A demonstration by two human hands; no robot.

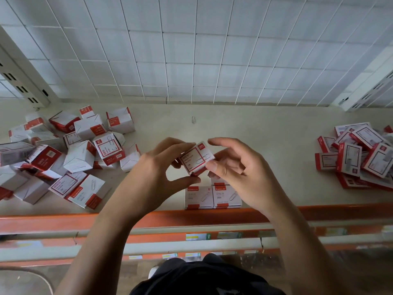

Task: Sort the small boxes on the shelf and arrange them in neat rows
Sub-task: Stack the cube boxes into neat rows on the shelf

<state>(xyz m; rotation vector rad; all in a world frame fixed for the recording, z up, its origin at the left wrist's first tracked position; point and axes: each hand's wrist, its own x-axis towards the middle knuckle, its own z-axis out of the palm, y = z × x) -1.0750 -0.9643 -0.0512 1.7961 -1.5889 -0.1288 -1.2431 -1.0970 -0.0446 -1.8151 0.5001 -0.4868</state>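
A small white and red paper-clip box (pixel 196 158) is held above the shelf between both hands. My left hand (pixel 153 171) pinches it with the thumb under its lower corner and the fingers over its top. My right hand (pixel 236 167) grips its right side, with the thumb on the front face and the index finger arched above. Two matching boxes (pixel 212 198) stand side by side at the shelf's front edge, just below the held box. A third box behind them is mostly hidden by my right hand.
A jumbled heap of similar boxes (pixel 63 154) covers the left of the cream shelf (pixel 265 145). Another pile of flatter red and white boxes (pixel 357 158) lies at the right. A loose paper clip (pixel 193 119) lies near the back. An orange rail (pixel 63 220) edges the front.
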